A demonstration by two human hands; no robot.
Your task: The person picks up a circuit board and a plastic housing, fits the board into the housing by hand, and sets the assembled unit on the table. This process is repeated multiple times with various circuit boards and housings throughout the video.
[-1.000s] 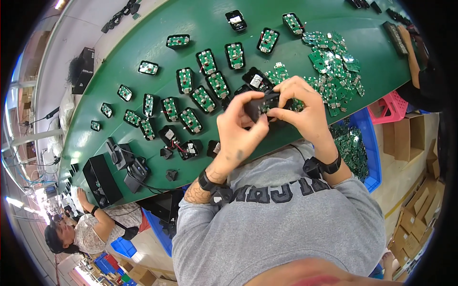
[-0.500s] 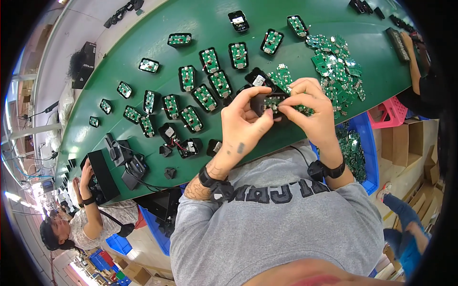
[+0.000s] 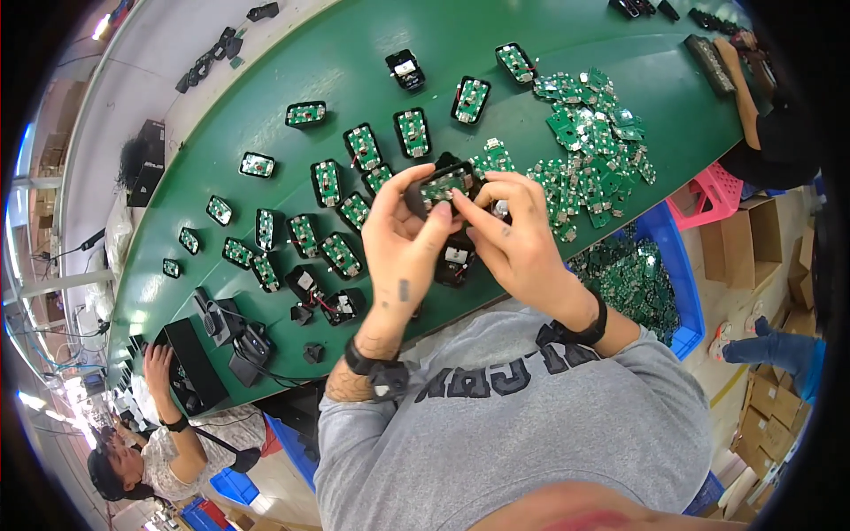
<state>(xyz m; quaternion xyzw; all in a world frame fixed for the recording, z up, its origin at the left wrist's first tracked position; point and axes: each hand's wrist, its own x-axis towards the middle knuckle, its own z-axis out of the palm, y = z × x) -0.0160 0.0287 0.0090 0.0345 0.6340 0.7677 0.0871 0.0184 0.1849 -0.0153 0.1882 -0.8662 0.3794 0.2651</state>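
My left hand (image 3: 403, 234) grips a black plastic case with a green circuit board (image 3: 447, 184) in it, its thumb at the near edge. From the other side my right hand (image 3: 518, 234) touches the board with its fingertips; part of the case is hidden behind the fingers. Several black cases with boards, such as one case (image 3: 326, 183), stand on the green table to the left and beyond. A black case with a white part inside (image 3: 455, 257) lies just below my hands.
Loose circuit boards (image 3: 602, 133) are heaped to the right. A blue bin (image 3: 686, 274) of boards stands below the table edge, near a pink stool (image 3: 708, 199). Black devices with cables (image 3: 252, 354) and a black box (image 3: 190, 363) lie left, where a co-worker's hand (image 3: 159, 367) rests.
My view has shifted. The held case is now tilted with its board more visible, and my right fingertips have moved onto the board.
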